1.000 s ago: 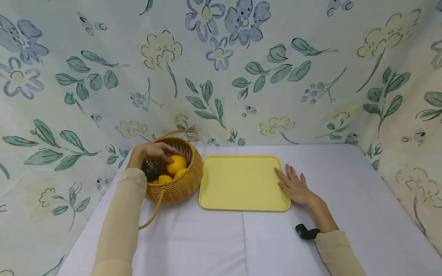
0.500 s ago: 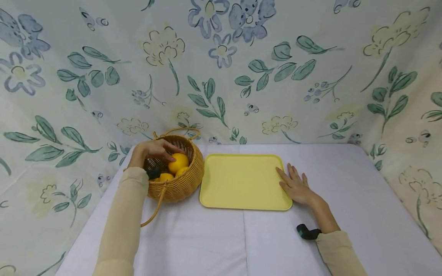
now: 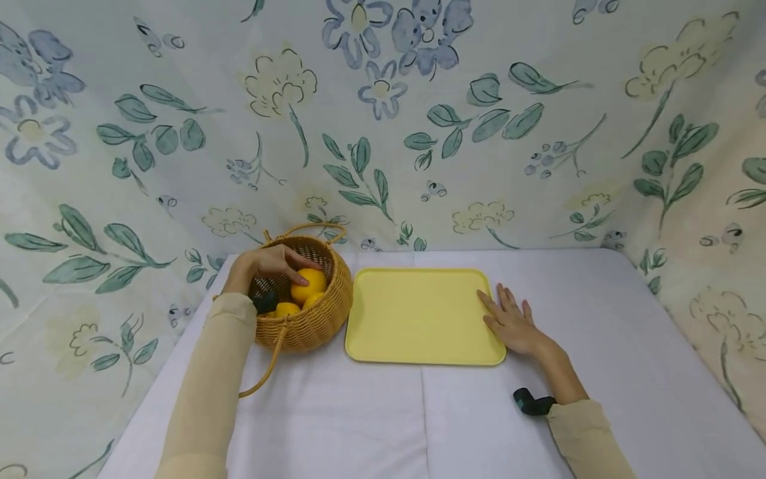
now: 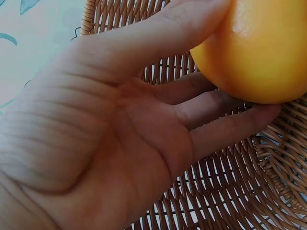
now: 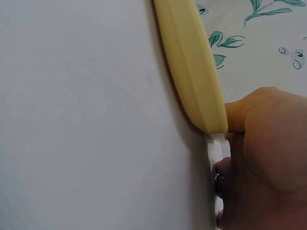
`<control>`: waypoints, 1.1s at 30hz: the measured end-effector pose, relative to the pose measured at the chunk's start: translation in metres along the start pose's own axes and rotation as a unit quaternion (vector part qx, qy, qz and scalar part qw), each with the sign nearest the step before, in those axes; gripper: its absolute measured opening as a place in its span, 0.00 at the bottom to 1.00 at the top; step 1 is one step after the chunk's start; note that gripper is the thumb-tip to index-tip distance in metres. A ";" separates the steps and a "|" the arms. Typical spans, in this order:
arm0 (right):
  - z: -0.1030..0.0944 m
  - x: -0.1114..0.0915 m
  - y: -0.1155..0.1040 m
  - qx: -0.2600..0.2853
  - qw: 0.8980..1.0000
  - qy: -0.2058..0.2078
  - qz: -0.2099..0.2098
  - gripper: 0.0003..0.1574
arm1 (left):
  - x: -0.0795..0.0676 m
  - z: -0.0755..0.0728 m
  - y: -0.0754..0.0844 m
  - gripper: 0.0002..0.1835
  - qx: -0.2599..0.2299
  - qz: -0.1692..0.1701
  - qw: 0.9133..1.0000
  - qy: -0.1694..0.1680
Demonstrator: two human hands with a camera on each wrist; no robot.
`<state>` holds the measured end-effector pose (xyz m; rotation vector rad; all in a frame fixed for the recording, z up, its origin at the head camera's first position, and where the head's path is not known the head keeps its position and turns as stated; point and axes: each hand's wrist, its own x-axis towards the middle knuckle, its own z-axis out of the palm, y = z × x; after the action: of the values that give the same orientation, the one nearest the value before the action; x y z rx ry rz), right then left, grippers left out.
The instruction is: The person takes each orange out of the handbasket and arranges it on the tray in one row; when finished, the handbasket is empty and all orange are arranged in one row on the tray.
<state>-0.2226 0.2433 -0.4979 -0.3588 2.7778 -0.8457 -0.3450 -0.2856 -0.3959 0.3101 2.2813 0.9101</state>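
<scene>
A round wicker basket (image 3: 317, 320) stands on the white table and holds several oranges. My left hand (image 3: 272, 263) reaches into it, and its thumb and fingers curl round the top orange (image 3: 310, 285); the left wrist view shows that orange (image 4: 256, 48) pinched against the basket's weave (image 4: 225, 191). A yellow tray (image 3: 419, 316) lies right of the basket with nothing on it. My right hand (image 3: 511, 322) lies flat, fingers straight, on the tray's right edge; in the right wrist view the thumb touches the tray's rim (image 5: 192, 72).
The basket's loose handle (image 3: 260, 376) hangs over the cloth toward me. Flowered fabric (image 3: 419, 120) walls the table at the back and both sides. White tablecloth (image 3: 383, 426) stretches in front of the tray.
The left hand has stayed on the top orange in the basket, with hardly any shift. The right hand has not moved.
</scene>
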 end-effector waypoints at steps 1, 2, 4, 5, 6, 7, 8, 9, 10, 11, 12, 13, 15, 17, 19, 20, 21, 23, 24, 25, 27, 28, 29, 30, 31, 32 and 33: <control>0.000 0.000 0.000 -0.003 1.000 0.001 0.000 0.38 | 0.000 0.000 0.000 0.29 0.008 0.008 1.000 0.006; -0.001 0.001 0.000 -0.004 1.000 0.001 0.001 0.38 | 0.000 0.000 -0.001 0.29 0.019 0.017 1.000 0.013; -0.001 0.001 0.000 -0.006 1.000 0.002 0.005 0.38 | 0.001 0.000 -0.001 0.28 0.037 0.027 0.999 0.026; -0.001 0.001 0.000 -0.008 1.000 0.002 0.007 0.38 | 0.001 -0.001 0.000 0.29 0.039 0.028 0.998 0.031; -0.001 0.001 0.000 -0.008 1.000 0.001 0.008 0.38 | 0.001 -0.001 0.001 0.29 0.040 0.027 0.998 0.035; -0.001 0.001 0.000 -0.008 1.000 0.000 0.009 0.38 | 0.000 -0.002 0.003 0.29 0.043 0.026 0.998 0.039; 0.000 0.001 0.000 -0.005 1.000 -0.001 0.009 0.38 | -0.001 -0.003 0.005 0.29 0.040 0.024 0.998 0.038; 0.001 0.001 0.001 -0.005 1.000 -0.003 0.009 0.38 | -0.002 -0.004 0.007 0.29 0.035 0.020 0.999 0.037; 0.001 0.001 0.001 -0.004 1.000 -0.004 0.008 0.38 | -0.003 -0.005 0.010 0.29 0.031 0.018 0.999 0.034; 0.002 0.001 0.001 -0.003 1.000 -0.005 0.007 0.38 | -0.004 -0.006 0.013 0.29 0.032 0.018 0.999 0.029; 0.002 0.001 0.001 -0.001 1.000 -0.005 0.007 0.38 | -0.006 -0.007 0.015 0.29 0.037 0.018 0.999 0.026; 0.003 0.001 0.001 -0.001 1.000 -0.005 0.007 0.38 | -0.007 -0.008 0.018 0.28 0.042 0.018 0.999 0.021; 0.003 0.001 0.002 -0.001 1.000 -0.003 0.006 0.38 | -0.011 -0.011 0.023 0.28 0.049 0.013 0.999 0.019; 0.003 0.001 0.002 -0.001 1.000 -0.002 0.006 0.38 | -0.015 -0.013 0.026 0.28 0.062 0.010 0.998 0.019; 0.003 0.001 0.002 -0.002 1.000 -0.003 0.007 0.38 | -0.021 -0.015 0.031 0.28 0.067 0.009 0.997 0.023; 0.003 0.001 0.001 -0.001 1.000 -0.003 0.007 0.38 | -0.025 -0.016 0.034 0.27 0.072 0.011 0.997 0.028; 0.003 0.001 0.001 -0.001 1.000 -0.004 0.006 0.38 | -0.030 -0.017 0.037 0.28 0.080 0.017 0.996 0.031; 0.002 0.001 0.000 0.000 1.000 -0.004 0.004 0.38 | -0.041 -0.020 0.044 0.27 0.098 0.023 0.994 0.047; 0.002 0.001 0.000 -0.002 1.000 -0.004 0.002 0.38 | -0.048 -0.021 0.048 0.27 0.100 0.029 0.993 0.058; 0.002 0.001 -0.001 -0.004 1.000 -0.003 0.001 0.38 | -0.055 -0.022 0.052 0.27 0.106 0.036 0.991 0.068; 0.002 0.001 -0.001 -0.006 1.000 -0.003 0.000 0.38 | -0.068 -0.025 0.059 0.28 0.106 0.049 0.989 0.088; 0.001 0.001 -0.002 -0.008 1.000 -0.004 0.000 0.38 | -0.074 -0.026 0.063 0.28 0.107 0.052 0.988 0.102; 0.001 0.001 -0.002 -0.011 1.000 -0.005 0.002 0.38 | -0.080 -0.027 0.067 0.28 0.108 0.064 0.985 0.115; 0.000 0.000 -0.002 -0.014 1.000 -0.006 0.002 0.38 | -0.084 -0.028 0.071 0.27 0.112 0.075 0.983 0.127; -0.001 0.000 -0.002 -0.016 1.000 -0.006 0.004 0.38 | -0.088 -0.029 0.075 0.27 0.110 0.089 0.981 0.136; -0.002 -0.001 -0.002 -0.017 1.000 -0.005 0.006 0.38 | -0.091 -0.029 0.078 0.26 0.107 0.104 0.978 0.146; -0.003 -0.001 -0.002 -0.019 1.000 -0.004 0.007 0.38 | -0.093 -0.029 0.082 0.26 0.106 0.121 0.975 0.154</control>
<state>-0.2219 0.2432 -0.4942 -0.3465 2.7894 -0.7872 -0.2949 -0.2811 -0.2787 0.5869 2.6793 0.8839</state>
